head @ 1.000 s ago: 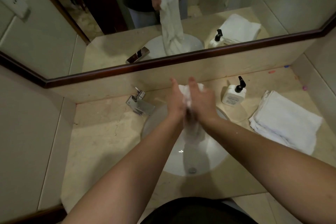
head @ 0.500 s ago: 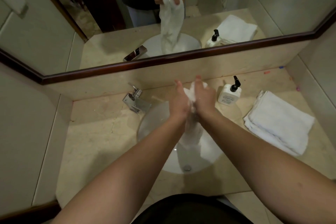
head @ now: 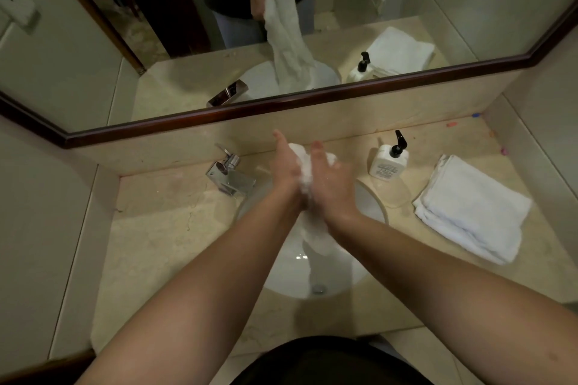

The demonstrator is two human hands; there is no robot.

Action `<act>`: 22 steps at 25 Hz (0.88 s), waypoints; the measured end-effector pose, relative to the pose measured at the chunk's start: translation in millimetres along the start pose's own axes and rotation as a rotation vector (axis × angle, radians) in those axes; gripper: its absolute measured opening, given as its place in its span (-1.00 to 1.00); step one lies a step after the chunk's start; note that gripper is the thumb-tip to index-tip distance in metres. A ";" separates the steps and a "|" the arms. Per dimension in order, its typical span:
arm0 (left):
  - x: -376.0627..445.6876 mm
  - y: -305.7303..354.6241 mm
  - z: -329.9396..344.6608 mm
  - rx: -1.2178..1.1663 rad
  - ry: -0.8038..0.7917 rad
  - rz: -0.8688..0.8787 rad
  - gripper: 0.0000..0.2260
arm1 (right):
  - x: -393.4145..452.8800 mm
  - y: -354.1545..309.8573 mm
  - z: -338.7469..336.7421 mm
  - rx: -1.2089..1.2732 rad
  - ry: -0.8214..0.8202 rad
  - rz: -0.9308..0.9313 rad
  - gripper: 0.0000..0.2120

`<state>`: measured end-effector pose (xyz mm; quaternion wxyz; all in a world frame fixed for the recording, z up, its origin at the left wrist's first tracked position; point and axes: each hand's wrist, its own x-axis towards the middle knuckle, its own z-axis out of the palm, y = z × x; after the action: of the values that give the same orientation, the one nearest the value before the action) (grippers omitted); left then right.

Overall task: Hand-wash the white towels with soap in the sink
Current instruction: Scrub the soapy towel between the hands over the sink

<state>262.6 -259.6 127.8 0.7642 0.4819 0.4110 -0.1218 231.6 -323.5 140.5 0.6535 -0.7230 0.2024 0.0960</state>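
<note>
A wet, soapy white towel (head: 305,172) is bunched between my two hands above the round white sink (head: 372,206). My left hand (head: 286,169) holds it from the left and my right hand (head: 333,184) from the right, palms facing each other. The towel's lower end (head: 316,237) hangs down into the basin. The mirror shows both hands clasped on the top of the hanging towel. A white soap bottle (head: 387,162) with a black pump stands to the right of the sink. Folded white towels (head: 472,212) lie in a stack on the counter at the right.
A chrome faucet (head: 230,176) sits at the sink's back left on the beige stone counter (head: 162,228). The framed mirror (head: 312,97) runs along the back wall. The drain (head: 318,289) is at the basin's near side. Small coloured bits lie at the counter's far right corner.
The hands keep rubbing the towel between them, shifting slightly against each other. The view has drifted a little, and the towel's hanging end has swayed in the basin.
</note>
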 end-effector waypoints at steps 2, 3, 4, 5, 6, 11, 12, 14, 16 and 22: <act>-10.3 -6.1 0.6 0.047 -0.100 -0.004 -0.23 | 9.0 -7.6 -8.6 -0.004 0.040 -0.009 -0.58; -15.6 -11.4 4.1 0.101 -0.152 -0.003 -0.20 | 19.2 -17.8 -14.7 0.001 0.104 0.003 -0.58; -16.5 -15.1 7.8 0.145 -0.178 -0.003 -0.16 | 26.7 -25.2 -18.3 0.010 0.149 0.002 -0.57; -19.2 -13.5 10.7 0.140 -0.176 -0.006 -0.14 | 28.8 -26.4 -18.0 0.021 0.168 -0.003 -0.57; -17.5 -7.7 10.6 0.120 -0.148 -0.007 -0.15 | 23.9 -24.4 -14.8 0.035 0.153 -0.018 -0.57; -6.9 -7.7 -4.5 0.046 -0.105 0.008 -0.25 | 5.0 -7.3 -7.4 -0.037 0.039 -0.050 -0.57; -12.8 -13.3 -1.5 0.105 -0.156 0.013 -0.22 | 16.5 -15.2 -11.3 -0.033 0.096 -0.024 -0.56; -18.3 -17.8 4.5 0.095 -0.185 -0.004 -0.16 | 26.8 -22.8 -11.9 -0.018 0.135 0.003 -0.55; -17.3 -6.9 2.3 -0.041 -0.079 -0.031 -0.20 | 11.4 -12.0 -4.2 -0.025 0.053 -0.034 -0.55; -29.2 -12.3 -0.6 0.025 -0.177 -0.006 -0.27 | 27.8 -17.5 -7.0 -0.063 0.074 0.014 -0.52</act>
<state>236.7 -271.5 141.6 0.7911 0.4775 0.3419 -0.1712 263.1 -334.0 146.0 0.6218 -0.7448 0.2285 0.0799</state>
